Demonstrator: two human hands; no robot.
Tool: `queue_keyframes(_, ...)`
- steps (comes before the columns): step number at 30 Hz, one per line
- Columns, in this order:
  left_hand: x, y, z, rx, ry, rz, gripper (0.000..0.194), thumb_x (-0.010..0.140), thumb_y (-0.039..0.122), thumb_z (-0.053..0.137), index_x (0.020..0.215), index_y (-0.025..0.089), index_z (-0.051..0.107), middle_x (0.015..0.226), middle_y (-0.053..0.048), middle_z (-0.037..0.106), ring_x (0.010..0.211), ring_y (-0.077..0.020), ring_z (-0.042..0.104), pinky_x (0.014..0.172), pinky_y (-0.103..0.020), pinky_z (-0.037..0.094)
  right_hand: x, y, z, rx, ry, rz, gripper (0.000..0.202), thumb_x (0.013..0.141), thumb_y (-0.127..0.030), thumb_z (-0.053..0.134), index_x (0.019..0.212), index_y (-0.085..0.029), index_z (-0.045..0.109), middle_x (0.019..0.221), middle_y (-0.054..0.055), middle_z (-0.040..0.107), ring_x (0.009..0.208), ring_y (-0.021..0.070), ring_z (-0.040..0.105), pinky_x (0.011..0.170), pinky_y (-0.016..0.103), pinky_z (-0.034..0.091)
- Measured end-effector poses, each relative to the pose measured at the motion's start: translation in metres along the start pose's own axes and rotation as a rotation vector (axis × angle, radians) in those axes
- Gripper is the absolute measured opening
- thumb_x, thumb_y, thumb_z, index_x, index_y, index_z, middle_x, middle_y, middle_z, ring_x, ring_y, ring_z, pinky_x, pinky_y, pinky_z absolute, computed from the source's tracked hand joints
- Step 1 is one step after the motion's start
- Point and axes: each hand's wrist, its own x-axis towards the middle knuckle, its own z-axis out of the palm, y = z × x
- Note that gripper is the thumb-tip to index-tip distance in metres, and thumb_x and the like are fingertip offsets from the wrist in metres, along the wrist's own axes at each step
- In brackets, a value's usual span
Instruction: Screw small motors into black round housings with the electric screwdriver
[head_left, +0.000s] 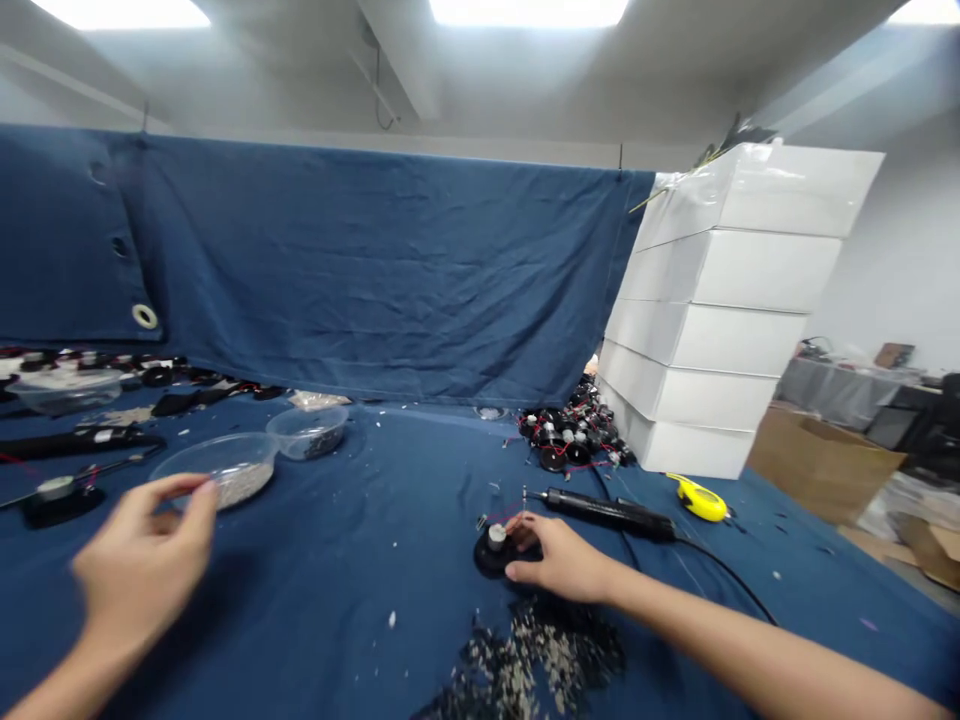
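Observation:
My right hand (pixel 559 560) has its thumb and fingers around the right side of a black round part (pixel 487 562) lying on the blue cloth. On top of that part stands a small silvery motor-like cylinder (pixel 496 538), with thin red wires beside it. Just behind the hand lies a black electric screwdriver (pixel 611 513), its bit pointing left. My left hand (pixel 146 555) is raised at the near side of a clear bowl (pixel 217 455) of small pale pieces. Its thumb and index finger are pinched together; anything between them is too small to make out.
Small dark and pale strips (pixel 536 650) lie scattered in front. A second clear bowl (pixel 307 430) holds dark pieces. Black round parts with red wires (pixel 577 430) are heaped before stacked white boxes (pixel 694 320). A yellow tape measure (pixel 701 498) and another black tool (pixel 79 442) lie at the sides.

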Motion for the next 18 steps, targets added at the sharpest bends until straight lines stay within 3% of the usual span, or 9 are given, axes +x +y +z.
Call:
queue_keyframes(1, -0.016, 0.016, 0.008, -0.112, -0.026, 0.060, 0.026, 0.081, 0.046, 0.055, 0.099, 0.027, 0.056, 0.076, 0.005, 0.058, 0.066, -0.0147, 0.057, 0.062, -0.022, 0.042, -0.007, -0.001, -0.002, 0.006, -0.020, 0.003, 0.033, 0.070, -0.021, 0.069, 0.102, -0.017, 0.062, 0.098, 0.005, 0.068, 0.089, 0.0187, 0.063, 0.081, 0.030, 0.048)
queue_keyframes(2, -0.030, 0.032, 0.017, -0.197, -0.131, 0.150, 0.025, 0.081, 0.045, 0.055, 0.098, 0.026, 0.057, 0.082, 0.004, 0.061, 0.069, -0.0150, 0.058, 0.063, -0.023, 0.042, -0.014, -0.002, -0.003, 0.010, -0.036, 0.008, 0.031, 0.071, -0.022, 0.068, 0.101, -0.016, 0.063, 0.094, 0.006, 0.069, 0.085, 0.0183, 0.064, 0.077, 0.029, 0.050)
queue_keyframes(4, -0.057, 0.062, 0.036, -0.294, -0.457, 0.322, 0.029, 0.083, 0.047, 0.053, 0.097, 0.023, 0.057, 0.084, 0.002, 0.063, 0.064, -0.0151, 0.056, 0.061, -0.025, 0.042, -0.027, -0.006, -0.006, 0.012, -0.050, 0.014, 0.024, 0.074, -0.023, 0.066, 0.097, -0.016, 0.065, 0.086, 0.005, 0.070, 0.078, 0.0173, 0.066, 0.070, 0.028, 0.051)
queue_keyframes(6, -0.081, 0.085, 0.055, -0.251, -0.842, 0.505, 0.032, 0.084, 0.047, 0.054, 0.105, 0.023, 0.058, 0.094, 0.000, 0.066, 0.060, -0.0146, 0.055, 0.061, -0.027, 0.043, -0.038, -0.009, -0.009, -0.006, -0.024, 0.009, 0.017, 0.075, -0.023, 0.064, 0.091, -0.017, 0.067, 0.083, 0.004, 0.070, 0.077, 0.0172, 0.066, 0.069, 0.027, 0.050)
queue_keyframes(8, -0.104, 0.101, 0.074, -0.225, -1.059, 0.694, 0.046, 0.076, 0.046, 0.064, 0.118, 0.028, 0.054, 0.113, -0.001, 0.062, 0.076, -0.0179, 0.060, 0.072, -0.029, 0.046, -0.047, -0.010, -0.013, -0.038, 0.042, 0.006, 0.012, 0.075, -0.022, 0.063, 0.086, -0.018, 0.067, 0.083, 0.004, 0.070, 0.079, 0.0180, 0.065, 0.072, 0.029, 0.049)
queue_keyframes(11, -0.129, 0.115, 0.102, -0.163, -1.074, 0.861, 0.072, 0.066, 0.046, 0.075, 0.129, 0.029, 0.047, 0.125, -0.005, 0.057, 0.110, -0.0287, 0.053, 0.092, -0.037, 0.041, -0.052, -0.008, -0.019, -0.067, 0.166, 0.024, 0.014, 0.076, -0.024, 0.062, 0.087, -0.018, 0.067, 0.082, 0.004, 0.069, 0.077, 0.0186, 0.063, 0.072, 0.031, 0.047)
queue_keyframes(15, -0.143, 0.121, 0.132, -0.135, -1.033, 0.868, 0.067, 0.065, 0.050, 0.075, 0.122, 0.023, 0.053, 0.120, -0.008, 0.060, 0.108, -0.0298, 0.053, 0.091, -0.039, 0.041, -0.046, -0.002, -0.022, -0.023, 0.285, 0.023, 0.026, 0.077, -0.026, 0.063, 0.101, -0.017, 0.064, 0.094, 0.005, 0.069, 0.080, 0.0175, 0.063, 0.073, 0.030, 0.048)
queue_keyframes(18, -0.141, 0.120, 0.140, -0.206, -1.070, 0.876, 0.068, 0.063, 0.048, 0.078, 0.122, 0.025, 0.052, 0.121, -0.005, 0.060, 0.107, -0.0277, 0.053, 0.092, -0.037, 0.041, -0.038, 0.000, -0.018, 0.046, 0.305, -0.012, 0.028, 0.079, -0.032, 0.062, 0.103, -0.018, 0.063, 0.100, 0.005, 0.068, 0.089, 0.0182, 0.063, 0.078, 0.030, 0.048)
